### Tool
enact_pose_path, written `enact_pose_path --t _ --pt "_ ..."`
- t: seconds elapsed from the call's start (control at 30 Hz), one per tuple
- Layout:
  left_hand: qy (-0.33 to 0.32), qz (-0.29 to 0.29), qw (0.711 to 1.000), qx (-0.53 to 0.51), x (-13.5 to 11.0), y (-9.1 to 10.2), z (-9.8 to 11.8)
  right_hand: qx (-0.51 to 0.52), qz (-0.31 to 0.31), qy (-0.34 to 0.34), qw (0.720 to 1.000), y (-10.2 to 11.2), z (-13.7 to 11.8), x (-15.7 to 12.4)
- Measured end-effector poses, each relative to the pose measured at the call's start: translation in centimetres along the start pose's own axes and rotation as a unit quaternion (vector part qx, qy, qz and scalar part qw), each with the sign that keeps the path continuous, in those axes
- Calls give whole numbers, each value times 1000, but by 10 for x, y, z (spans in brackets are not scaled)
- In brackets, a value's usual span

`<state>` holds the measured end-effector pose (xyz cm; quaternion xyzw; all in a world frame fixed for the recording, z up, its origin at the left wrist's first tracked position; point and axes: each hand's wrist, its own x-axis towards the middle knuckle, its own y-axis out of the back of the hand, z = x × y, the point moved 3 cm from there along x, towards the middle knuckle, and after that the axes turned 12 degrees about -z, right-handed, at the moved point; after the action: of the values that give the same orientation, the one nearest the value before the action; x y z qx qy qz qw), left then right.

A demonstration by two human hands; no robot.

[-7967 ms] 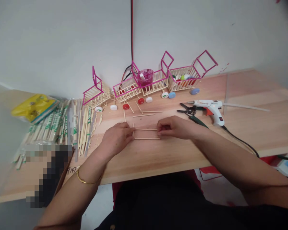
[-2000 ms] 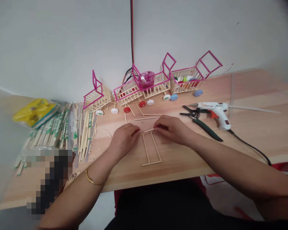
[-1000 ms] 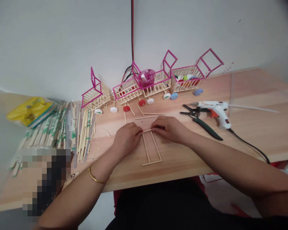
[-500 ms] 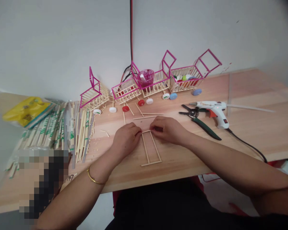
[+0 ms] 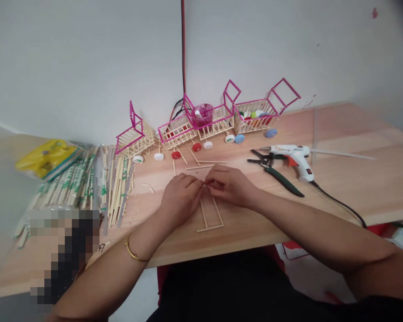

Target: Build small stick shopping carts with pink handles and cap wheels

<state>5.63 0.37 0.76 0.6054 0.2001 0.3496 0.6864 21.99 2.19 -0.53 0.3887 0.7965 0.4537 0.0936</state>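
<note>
On the table lies a narrow frame of thin wooden sticks (image 5: 210,227), its bottom crosspiece and two long sides showing. My left hand (image 5: 180,194) is closed in a pinch at the frame's far end. Closed as well, my right hand (image 5: 231,187) meets it there, thumb and fingertips almost touching the left ones. Between them a bit of the short end stick shows; the fingers cover the rest of that end. Just beyond the hands are loose sticks (image 5: 206,167).
Stick-built carts with magenta rims (image 5: 179,134) and bottle-cap wheels line the wall, one with a magenta cup (image 5: 203,115). Right are green-handled pliers (image 5: 284,181) and a corded glue gun (image 5: 302,163). Left lie bundled sticks (image 5: 75,179) and a yellow packet (image 5: 47,156).
My hands have drawn together over the frame's far end, so the fingertips now nearly touch and cover its corners. The camera view has shifted slightly.
</note>
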Motion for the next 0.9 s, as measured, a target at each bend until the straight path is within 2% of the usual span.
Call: enact_pose_path --t 0.17,0.3,0.4,0.47,0.57,0.67,0.77,0.8,0.83,0.9 --pt "2 -19 999 35 -1 -1 1 2 -2 10 1000 -5 -2 1" --pt "-3 -1 1000 19 -1 0 -2 -3 10 37 999 -7 -2 3" --pt "-10 32 999 -32 -2 3 -5 -1 24 35 999 4 -5 0" --pt "-15 62 995 -71 -4 6 -9 0 57 11 998 23 -7 -7" --pt "-11 99 989 -114 -8 10 -16 -32 110 -65 991 60 -4 -29" --pt "5 124 981 -147 -11 13 -22 -96 98 -202 970 88 12 -59" --pt "11 133 977 -166 -12 15 -23 -171 38 -371 912 97 34 -93" --pt "12 130 977 -168 -13 14 -23 -174 23 -405 897 96 40 -102" --pt "13 126 977 -170 -13 14 -23 -178 31 -426 887 96 46 -111" --pt "15 118 978 -172 -12 14 -24 -208 87 -457 861 99 55 -127"
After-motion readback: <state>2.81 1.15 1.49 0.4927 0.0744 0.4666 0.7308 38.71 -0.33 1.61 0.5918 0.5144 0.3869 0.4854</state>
